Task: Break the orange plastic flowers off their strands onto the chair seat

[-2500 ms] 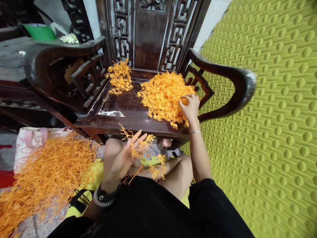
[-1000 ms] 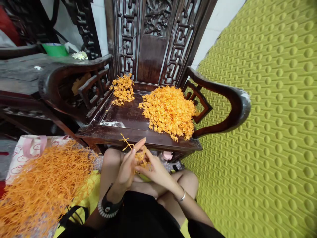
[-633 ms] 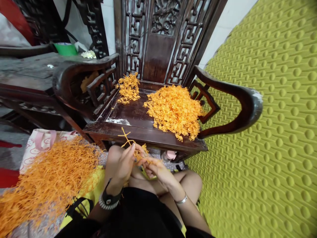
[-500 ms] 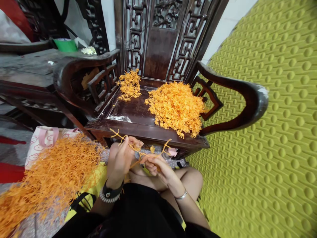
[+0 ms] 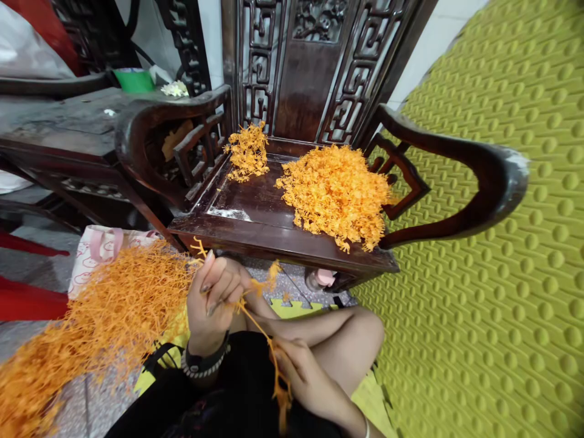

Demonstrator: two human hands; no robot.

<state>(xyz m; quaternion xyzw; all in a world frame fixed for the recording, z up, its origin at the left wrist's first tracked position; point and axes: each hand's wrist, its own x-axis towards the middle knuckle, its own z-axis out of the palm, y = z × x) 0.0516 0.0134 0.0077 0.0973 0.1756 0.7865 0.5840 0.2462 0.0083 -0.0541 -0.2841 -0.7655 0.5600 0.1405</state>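
My left hand is closed around an orange branched strand, with its forked tips sticking out above the thumb. From there the strand slants down to my right hand, whose fingers are bent against it and partly hidden. Its lower end dangles, blurred, over my black clothing. Left of my left hand spreads a big heap of loose orange strands. On the wooden chair seat ahead lie a large pile of curled orange pieces and a smaller orange clump.
Curved armrests flank the chair seat. A wooden side table at the left carries a green container. A printed bag stands behind the loose heap. Yellow-green bumpy matting covers the right side.
My right hand has moved down toward my lap, drawing away from my left hand with the strand stretched between them. My left hand has turned and closed more tightly. The view has shifted slightly.
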